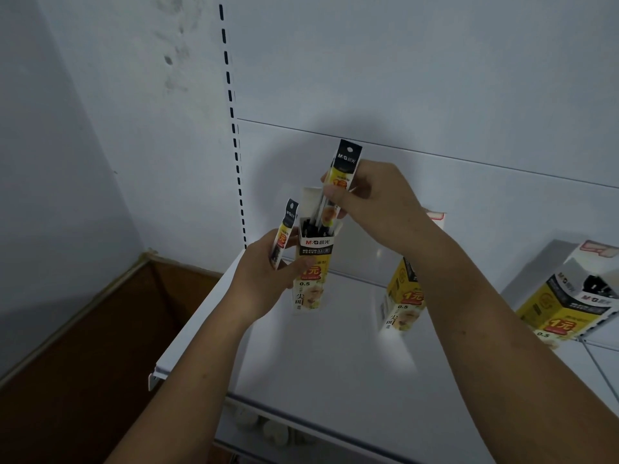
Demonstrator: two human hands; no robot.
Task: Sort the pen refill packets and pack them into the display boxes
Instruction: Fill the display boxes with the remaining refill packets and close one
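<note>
A yellow, black and white display box (313, 262) stands upright above the white shelf, its top open with several black refill ends showing. My left hand (264, 279) grips this box from the left and also pinches a slim refill packet (284, 232) against its side. My right hand (375, 199) holds another refill packet (345, 165) by its upper part, tilted, with its lower end down inside the box's open top.
A second display box (403, 296) stands on the white shelf (335, 363) behind my right forearm. A third box (569, 296) sits at the far right. A brown cardboard carton (110, 326) lies left of the shelf edge. A slotted upright (234, 128) runs up the wall.
</note>
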